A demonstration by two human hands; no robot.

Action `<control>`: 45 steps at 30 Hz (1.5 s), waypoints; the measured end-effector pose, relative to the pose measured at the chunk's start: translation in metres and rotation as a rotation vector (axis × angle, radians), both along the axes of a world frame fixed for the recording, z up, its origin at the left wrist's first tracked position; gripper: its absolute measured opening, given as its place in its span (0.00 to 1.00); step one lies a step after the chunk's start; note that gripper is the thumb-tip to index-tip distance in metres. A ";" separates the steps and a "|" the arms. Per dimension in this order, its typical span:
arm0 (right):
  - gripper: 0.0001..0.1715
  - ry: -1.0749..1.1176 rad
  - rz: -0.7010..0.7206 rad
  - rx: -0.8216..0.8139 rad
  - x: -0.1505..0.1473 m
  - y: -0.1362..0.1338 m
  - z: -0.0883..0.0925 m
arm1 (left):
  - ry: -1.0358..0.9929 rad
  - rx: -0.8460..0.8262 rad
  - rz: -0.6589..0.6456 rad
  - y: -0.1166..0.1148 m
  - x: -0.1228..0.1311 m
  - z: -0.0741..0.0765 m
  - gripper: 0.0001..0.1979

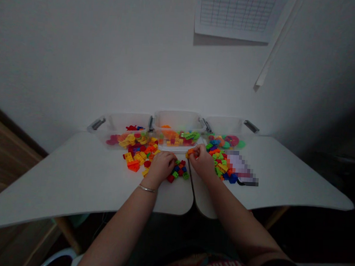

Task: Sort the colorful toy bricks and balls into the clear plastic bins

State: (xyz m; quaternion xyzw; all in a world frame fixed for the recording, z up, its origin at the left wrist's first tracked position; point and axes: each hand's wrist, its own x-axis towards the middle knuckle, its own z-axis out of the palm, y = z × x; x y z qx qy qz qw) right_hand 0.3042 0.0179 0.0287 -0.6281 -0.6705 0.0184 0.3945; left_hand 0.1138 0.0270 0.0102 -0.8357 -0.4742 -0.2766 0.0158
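My right hand (204,161) is pinching an orange toy building brick (190,152) over the gap between two white tabletops. To its left, my left hand (163,165), with a bracelet on the wrist, is closed with the fingers curled; whatever they may hold is hidden. Beside it lies a small pile of red, green and blue bricks (180,169). Yellow, orange and red bricks (137,156) spread beyond my left hand. Another mixed heap of bricks (222,165) lies just right of my right hand.
Three clear plastic boxes stand against the wall: the left box (127,120), the middle box (179,119) and the right box (225,123), each with colourful toy pieces inside. A blurred-out flat object (241,168) lies right of the bricks. A gridded paper (235,13) hangs on the wall.
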 end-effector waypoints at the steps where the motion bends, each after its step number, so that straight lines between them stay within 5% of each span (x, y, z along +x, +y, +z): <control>1: 0.07 0.073 0.032 0.007 0.000 0.001 0.003 | -0.003 -0.001 0.001 0.000 0.000 0.000 0.09; 7: 0.04 0.358 0.113 0.152 0.014 0.025 0.026 | -0.023 -0.016 0.014 -0.002 0.001 0.003 0.10; 18: 0.09 0.211 0.038 0.264 0.016 0.080 0.049 | -0.018 -0.011 0.018 -0.003 0.000 0.003 0.10; 36: 0.22 -0.187 0.099 0.285 0.009 0.070 0.021 | -0.012 0.003 0.014 -0.002 0.000 0.003 0.09; 45: 0.28 -0.170 0.153 0.254 0.014 0.053 0.034 | -0.027 -0.002 0.014 -0.003 0.000 0.003 0.09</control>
